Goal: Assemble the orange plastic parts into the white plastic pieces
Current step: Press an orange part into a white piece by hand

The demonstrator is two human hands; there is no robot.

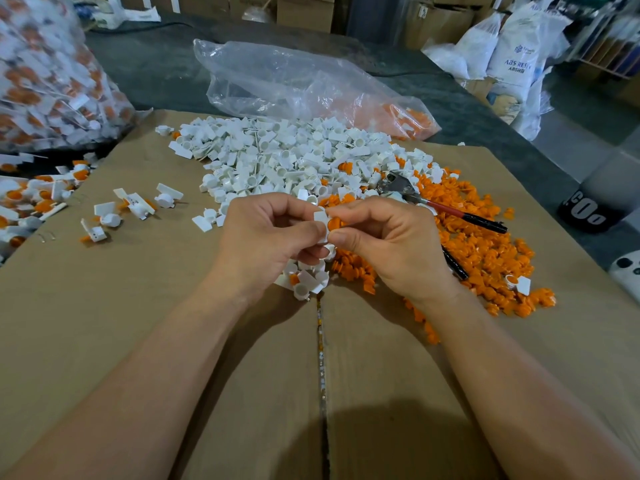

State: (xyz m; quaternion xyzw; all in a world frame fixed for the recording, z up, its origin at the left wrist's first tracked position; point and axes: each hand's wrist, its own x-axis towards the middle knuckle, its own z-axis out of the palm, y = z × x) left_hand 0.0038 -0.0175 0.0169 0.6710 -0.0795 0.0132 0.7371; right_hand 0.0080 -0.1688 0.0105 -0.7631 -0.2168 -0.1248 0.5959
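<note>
My left hand [266, 233] is closed in a pinch on one white piece [321, 220], held above the cardboard-covered desk [138, 323]. My right hand [384, 240] is closed too, thumb and forefinger gripping an orange part [334, 224] that touches the white piece's right side. I cannot tell whether the orange part is already entering its socket or only resting against the rim; my fingers hide the joint.

Stock: pile of white pieces [294, 157] ahead, pile of orange parts [485, 251] to the right, the two heaps mixing where they meet. Several joined units [138, 206] lie loose to the left. A clear bag [304, 88] lies behind the white pile. Pliers [433, 202] with red and black handles rest across the orange heap.

Risks as I judge them:
- Orange part tilted against the opening. Pressing then could jam it crooked or leave it half seated, and the grip hides the alignment from me.
- Small smooth plastic held at the fingertips only. A hard push could make either piece slip and fall into the mixed heap below, where it would be hard to pick out again.
- Spare parts sit directly under my hands, so a dropped unfinished unit could be mistaken for a finished one.
- The pliers' handle lies close to my right wrist; a sideways reach for another orange part could knock it.
</note>
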